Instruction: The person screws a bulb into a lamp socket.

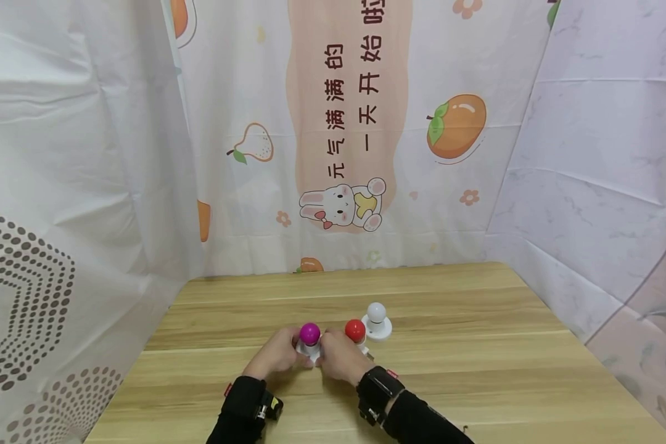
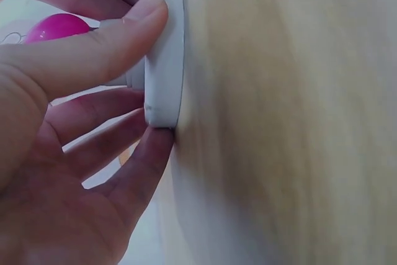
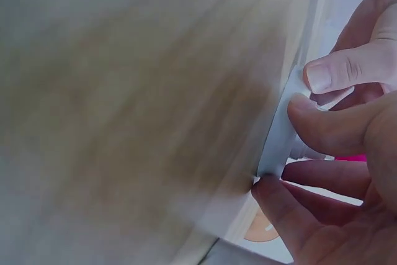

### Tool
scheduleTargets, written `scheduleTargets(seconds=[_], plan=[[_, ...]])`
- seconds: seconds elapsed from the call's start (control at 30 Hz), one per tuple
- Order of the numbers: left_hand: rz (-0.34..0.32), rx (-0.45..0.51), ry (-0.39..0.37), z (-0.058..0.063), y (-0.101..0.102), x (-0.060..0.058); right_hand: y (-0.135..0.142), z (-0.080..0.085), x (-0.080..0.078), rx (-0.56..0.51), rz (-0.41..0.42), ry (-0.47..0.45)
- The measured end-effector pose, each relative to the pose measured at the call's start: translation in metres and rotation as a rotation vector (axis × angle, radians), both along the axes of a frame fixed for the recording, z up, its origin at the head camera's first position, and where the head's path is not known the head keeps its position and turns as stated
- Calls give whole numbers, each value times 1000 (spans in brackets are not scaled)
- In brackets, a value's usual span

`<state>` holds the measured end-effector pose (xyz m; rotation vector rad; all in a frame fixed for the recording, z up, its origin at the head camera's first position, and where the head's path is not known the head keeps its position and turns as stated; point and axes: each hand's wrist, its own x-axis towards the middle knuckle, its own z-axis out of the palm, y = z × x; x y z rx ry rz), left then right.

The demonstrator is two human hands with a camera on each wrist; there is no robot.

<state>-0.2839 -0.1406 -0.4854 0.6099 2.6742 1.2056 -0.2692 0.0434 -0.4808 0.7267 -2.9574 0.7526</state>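
Observation:
A magenta bulb (image 1: 309, 333) stands upright in a white lamp holder (image 2: 165, 66) on the wooden table. My left hand (image 1: 279, 353) grips the holder's base from the left, thumb on its upper face and fingertips at its lower edge. From the right, my right hand (image 1: 340, 356) holds the same base between thumb and fingers. Both thumbs lie close together on the near side, as the right wrist view shows. Just beyond the right hand is a red bulb (image 1: 355, 330), its white base partly hidden by that hand.
Behind the red bulb, a white bulb (image 1: 376, 312) stands on a round white base (image 1: 385, 330). The wooden table (image 1: 505, 370) extends to both sides. Printed curtains (image 1: 244, 203) hang along its back and sides.

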Motion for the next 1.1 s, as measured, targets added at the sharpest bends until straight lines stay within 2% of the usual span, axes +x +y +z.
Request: scheduleTargets(seconds=[0.2, 0.47, 0.63, 0.8, 0.93, 1.1], plan=[[43, -9, -11, 2, 4, -3, -2, 1, -5, 31, -2, 39], [98, -26, -35, 2, 8, -10, -3, 2, -12, 49, -36, 26], [105, -27, -31, 1, 9, -14, -4, 2, -15, 69, -56, 15], [112, -29, -32, 3, 10, -13, -4, 2, -14, 89, -51, 37], [108, -28, -14, 3, 11, -11, -2, 4, -11, 72, -38, 42], [109, -37, 54, 0, 13, -7, 5, 9, -4, 3, 20, 48]])
